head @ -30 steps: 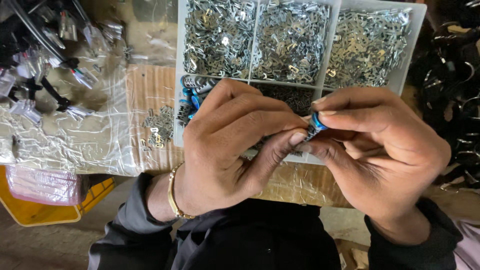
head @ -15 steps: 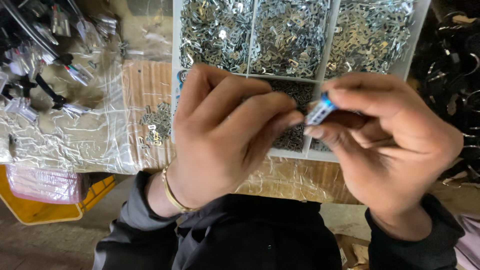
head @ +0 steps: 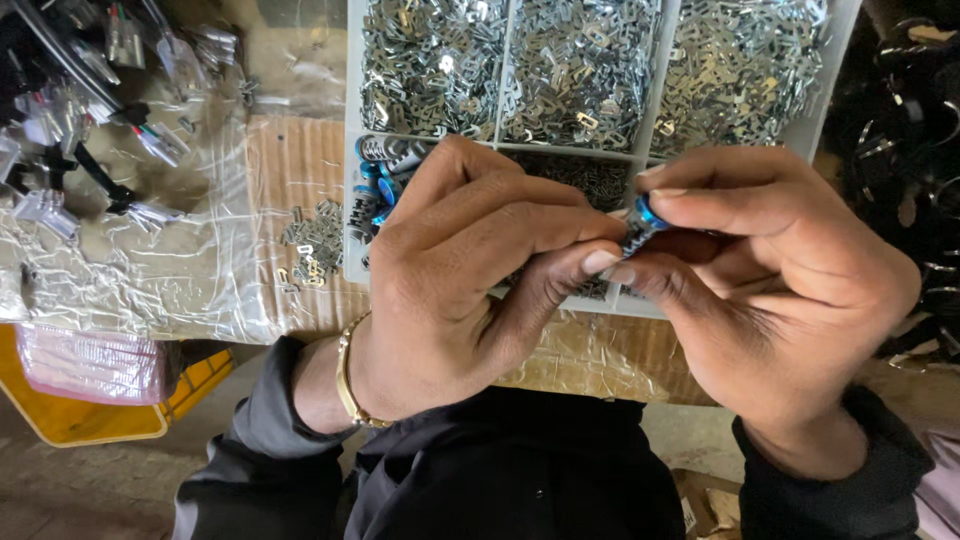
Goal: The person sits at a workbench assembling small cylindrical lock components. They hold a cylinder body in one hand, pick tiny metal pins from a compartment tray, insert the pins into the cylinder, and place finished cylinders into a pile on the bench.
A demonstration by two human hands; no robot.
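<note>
My left hand and my right hand meet fingertip to fingertip over the front of a white compartment tray. Between them they pinch a small blue and black part; only its blue end shows, the rest is hidden by fingers. The tray's back compartments are heaped with small silver metal clips. A front left compartment holds several blue and black parts, just beyond my left knuckles.
A few loose metal clips lie on clear plastic sheeting over cardboard, left of the tray. Bagged black cables are piled at far left. A yellow bin sits below the table edge. Dark ring-shaped parts fill the right side.
Both hands stayed together on the small blue part, shifting a little; the fingers of my left hand have closed back onto it at the tips.
</note>
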